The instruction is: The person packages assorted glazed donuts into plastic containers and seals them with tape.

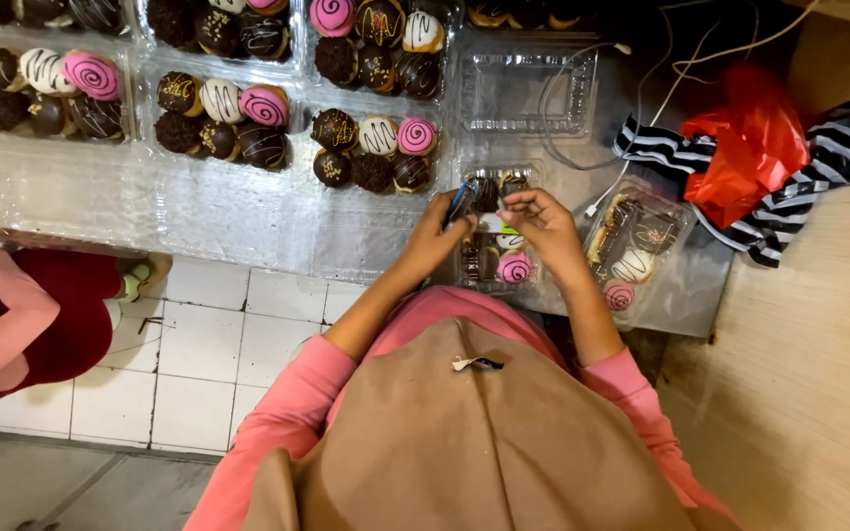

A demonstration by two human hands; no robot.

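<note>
Seen from above, the left hand (442, 228) pinches a small dark stapler-like tool (461, 200) at the lid of a clear plastic box of glazed doughnuts (499, 258); the right hand's (543, 221) fingers press together on it. Several filled boxes (374, 147) lie closed beyond, one clear empty tray (528, 93) waiting

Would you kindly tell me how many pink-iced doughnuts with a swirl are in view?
7 pink-iced doughnuts: top row, far-left box, next box, middle box, box below the hands, right box, one cut off at top. Others may be hidden.
</note>
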